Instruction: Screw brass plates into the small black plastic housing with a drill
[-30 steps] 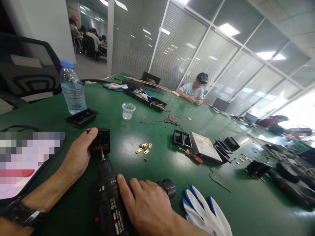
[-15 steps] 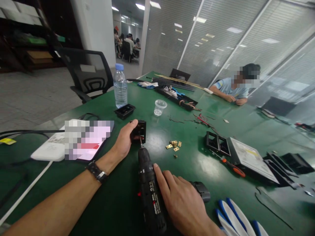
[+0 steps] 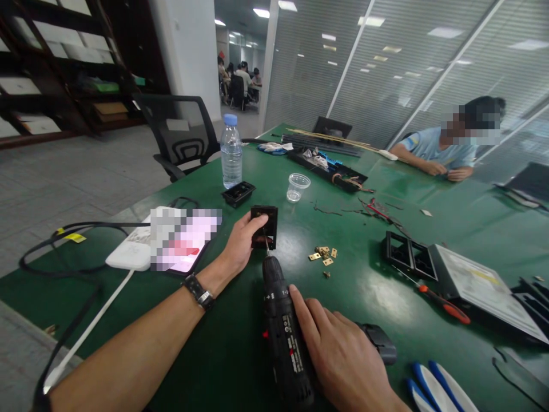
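Note:
My left hand (image 3: 238, 243) grips a small black rectangular frame (image 3: 271, 220), its thumb across the face. A black cordless drill (image 3: 285, 337) lies in my right hand (image 3: 338, 349), whose index finger stretches along the body. The drill's bit points into the lower part of the frame; whether it meets a screw is too small to tell. To the right of the frame, several small brass plates (image 3: 323, 253) lie in a loose pile, with a small brass screw (image 3: 326, 274) just below them.
A water bottle (image 3: 231, 153), a black tray-like part (image 3: 238, 194) and a clear plastic cup (image 3: 298, 187) stand beyond my hands. A phone (image 3: 191, 243) and a white power bank (image 3: 128, 252) lie left. Rightward are a screwdriver (image 3: 446, 304) and white-blue gloves (image 3: 441, 389). Another person (image 3: 437, 151) sits across.
The view has swung left, so everything sits farther right in the picture. My left thumb now lies over the frame's face rather than at its top edge. The drill bit stays at the frame.

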`<state>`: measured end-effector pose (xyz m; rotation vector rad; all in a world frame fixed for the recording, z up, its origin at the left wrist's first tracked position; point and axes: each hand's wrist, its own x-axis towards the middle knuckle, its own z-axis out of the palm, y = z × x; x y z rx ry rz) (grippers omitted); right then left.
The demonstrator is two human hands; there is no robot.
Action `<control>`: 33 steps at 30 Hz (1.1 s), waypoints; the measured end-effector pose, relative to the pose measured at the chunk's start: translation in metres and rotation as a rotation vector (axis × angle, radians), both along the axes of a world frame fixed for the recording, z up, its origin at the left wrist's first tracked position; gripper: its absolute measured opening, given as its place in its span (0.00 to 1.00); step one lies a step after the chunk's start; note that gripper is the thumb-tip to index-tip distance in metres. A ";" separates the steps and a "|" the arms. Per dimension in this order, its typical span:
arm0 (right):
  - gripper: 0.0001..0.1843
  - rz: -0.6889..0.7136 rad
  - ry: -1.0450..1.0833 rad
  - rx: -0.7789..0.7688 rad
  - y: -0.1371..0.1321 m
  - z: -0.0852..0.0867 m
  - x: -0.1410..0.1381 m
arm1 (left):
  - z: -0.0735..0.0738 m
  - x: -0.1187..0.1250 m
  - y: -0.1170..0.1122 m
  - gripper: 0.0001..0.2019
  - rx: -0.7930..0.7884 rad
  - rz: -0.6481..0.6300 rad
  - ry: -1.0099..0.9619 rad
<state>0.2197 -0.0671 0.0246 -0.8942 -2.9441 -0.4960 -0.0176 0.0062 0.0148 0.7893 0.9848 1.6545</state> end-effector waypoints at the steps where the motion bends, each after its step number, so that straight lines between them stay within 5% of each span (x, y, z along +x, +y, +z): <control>1: 0.40 0.005 0.006 0.004 0.000 -0.001 0.000 | -0.001 0.000 0.000 0.18 -0.004 0.004 0.010; 33: 0.41 0.012 0.034 0.051 -0.001 -0.001 0.002 | 0.000 -0.003 0.001 0.14 0.029 -0.017 -0.019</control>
